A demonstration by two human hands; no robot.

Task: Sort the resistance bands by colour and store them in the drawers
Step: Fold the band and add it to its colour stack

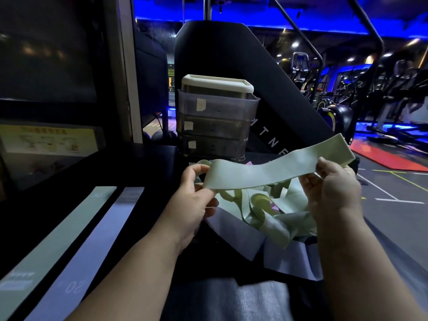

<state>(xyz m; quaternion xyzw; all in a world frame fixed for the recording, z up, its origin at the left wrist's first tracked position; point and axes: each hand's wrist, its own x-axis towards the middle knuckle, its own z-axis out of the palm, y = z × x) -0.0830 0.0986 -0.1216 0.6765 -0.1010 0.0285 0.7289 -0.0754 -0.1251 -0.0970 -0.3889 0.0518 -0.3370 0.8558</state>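
Head view: the green band point(273, 169) spanned left to right, the left hand point(194, 193) pinching its left end and the right hand point(333, 184) gripping its right end. The drawers point(215, 121) stood just beyond, nearer the left hand.

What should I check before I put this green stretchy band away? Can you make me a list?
1. Left hand and right hand each grip an end of the green band: ok.
2. Band lifted above the pile: ok.
3. Colour matches the flat green band lying beside the lilac band: ok.
4. Drawer labels readable: cannot tell, too blurred.
5. A drawer in the drawer unit open enough: cannot tell.
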